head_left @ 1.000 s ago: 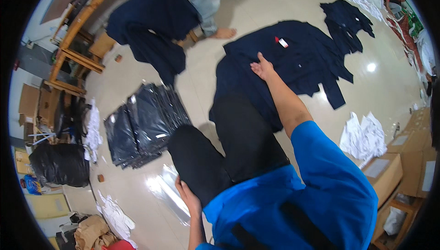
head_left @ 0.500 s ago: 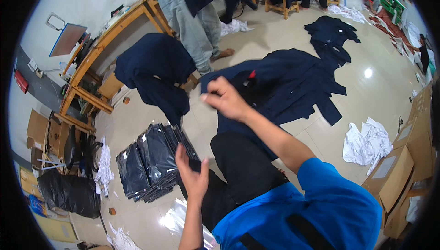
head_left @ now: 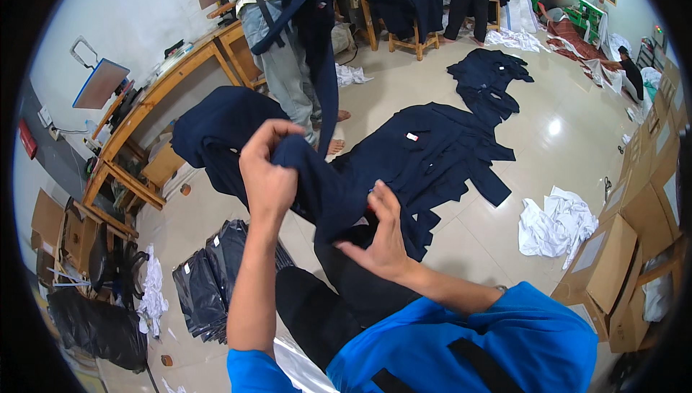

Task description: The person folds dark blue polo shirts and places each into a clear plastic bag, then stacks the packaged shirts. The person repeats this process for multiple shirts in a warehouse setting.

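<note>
My left hand (head_left: 270, 180) is closed around a bunched part of a navy garment (head_left: 308, 169), lifted above my knees. The cloth slopes down from it to my right hand (head_left: 386, 241), whose thumb and fingers curve round the lower end. A bit of red and white shows on the garment beside the right fingers; the exact grip there is partly hidden. Beyond my hands, a pile of navy garments (head_left: 450, 140) is spread on the floor, one with a small white and red label (head_left: 411, 136). More navy cloth (head_left: 216, 122) lies heaped to the left.
Stacked garments in clear plastic (head_left: 205, 285) stand left of my knees. White cloth (head_left: 559, 223) and cardboard boxes (head_left: 613, 256) are at right. A person in jeans (head_left: 277, 61) stands ahead by a wooden table (head_left: 162, 79). A black plastic bag (head_left: 97, 328) lies far left.
My left hand has risen from beside the packed stack and closed on the navy garment. My right hand has moved down and right, to the garment's lower end. The view has shifted upward.
</note>
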Available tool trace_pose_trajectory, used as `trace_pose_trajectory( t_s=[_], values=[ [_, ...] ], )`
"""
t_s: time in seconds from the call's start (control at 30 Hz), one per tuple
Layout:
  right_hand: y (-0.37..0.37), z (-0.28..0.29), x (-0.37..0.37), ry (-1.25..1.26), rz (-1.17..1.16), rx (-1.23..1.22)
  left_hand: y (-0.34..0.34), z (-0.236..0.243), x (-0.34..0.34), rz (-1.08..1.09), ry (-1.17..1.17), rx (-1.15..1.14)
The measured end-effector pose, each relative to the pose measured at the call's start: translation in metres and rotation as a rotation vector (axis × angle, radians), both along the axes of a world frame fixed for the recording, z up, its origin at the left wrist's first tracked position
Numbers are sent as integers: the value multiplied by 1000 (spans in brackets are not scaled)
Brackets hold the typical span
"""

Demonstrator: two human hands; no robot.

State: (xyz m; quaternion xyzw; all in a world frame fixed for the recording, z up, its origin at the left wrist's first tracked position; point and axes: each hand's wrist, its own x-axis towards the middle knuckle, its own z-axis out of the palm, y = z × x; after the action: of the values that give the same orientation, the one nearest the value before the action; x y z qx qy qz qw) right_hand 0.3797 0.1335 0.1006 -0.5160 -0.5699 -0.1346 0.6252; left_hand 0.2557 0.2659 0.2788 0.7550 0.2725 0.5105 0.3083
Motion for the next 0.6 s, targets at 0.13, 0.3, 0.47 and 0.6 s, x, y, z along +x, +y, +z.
trace_pose_trajectory(
  t_s=[0.13, 0.3, 0.47, 0.6],
  values=[
    [24, -73, 19, 330, 38, -332, 1, 50, 12, 40, 18, 51],
    [25, -46, 35, 342, 319, -194, 28, 99, 10, 119, 13, 139],
    [37, -20, 4, 109, 166, -99, 33, 137, 19, 38, -86, 44],
    [65, -21, -33, 186, 2, -170, 34, 158, 21, 26, -71, 38]
  ],
)
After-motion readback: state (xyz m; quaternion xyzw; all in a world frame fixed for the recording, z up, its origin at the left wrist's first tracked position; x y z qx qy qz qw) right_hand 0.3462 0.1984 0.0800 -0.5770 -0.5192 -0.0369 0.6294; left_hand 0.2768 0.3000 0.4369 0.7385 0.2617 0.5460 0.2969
